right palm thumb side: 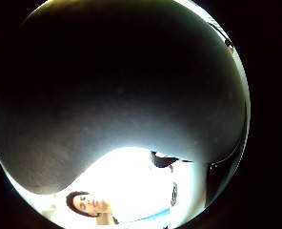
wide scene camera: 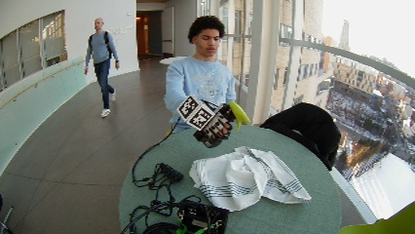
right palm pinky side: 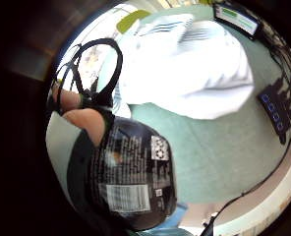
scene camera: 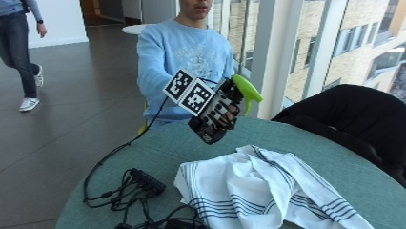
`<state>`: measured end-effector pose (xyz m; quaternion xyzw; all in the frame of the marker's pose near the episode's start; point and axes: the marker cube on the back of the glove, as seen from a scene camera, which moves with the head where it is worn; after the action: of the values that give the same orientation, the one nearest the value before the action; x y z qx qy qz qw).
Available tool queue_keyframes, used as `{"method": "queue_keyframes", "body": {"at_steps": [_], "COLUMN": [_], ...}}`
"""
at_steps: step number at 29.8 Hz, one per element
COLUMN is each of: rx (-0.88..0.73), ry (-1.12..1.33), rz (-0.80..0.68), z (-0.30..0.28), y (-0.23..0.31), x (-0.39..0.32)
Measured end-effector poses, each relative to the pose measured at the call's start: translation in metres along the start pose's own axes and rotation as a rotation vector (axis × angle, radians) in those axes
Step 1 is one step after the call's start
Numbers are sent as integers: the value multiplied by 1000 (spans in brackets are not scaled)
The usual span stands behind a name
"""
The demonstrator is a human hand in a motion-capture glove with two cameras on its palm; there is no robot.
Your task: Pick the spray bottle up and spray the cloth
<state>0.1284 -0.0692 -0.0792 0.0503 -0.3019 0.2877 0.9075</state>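
Note:
My gloved right hand grips a black spray bottle with a lime-green trigger head, held tilted in the air over the far side of the round green table. A white cloth with dark stripes lies crumpled on the table, below the bottle and nearer the camera. In the little finger side palm view the bottle's labelled black body sits close against the palm, with the cloth beyond it. The bottle's dark wall fills most of the thumb side palm view.
A black power strip with tangled cables lies on the table to the left of the cloth. A dark device sits at the near edge. A black jacket hangs over a chair at the right.

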Motion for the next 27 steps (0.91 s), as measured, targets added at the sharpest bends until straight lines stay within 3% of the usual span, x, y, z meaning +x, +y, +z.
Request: {"method": "queue_keyframes", "body": {"at_steps": [6, 14, 20, 27], "rx": [44, 35, 41, 56], "ry": [-150, -306, -379, -408], "rz": [-261, -464, -522, -513], "z": [54, 145, 205, 232], "y": [0, -4, -11, -23], "x": [-54, -108, -132, -127]}}
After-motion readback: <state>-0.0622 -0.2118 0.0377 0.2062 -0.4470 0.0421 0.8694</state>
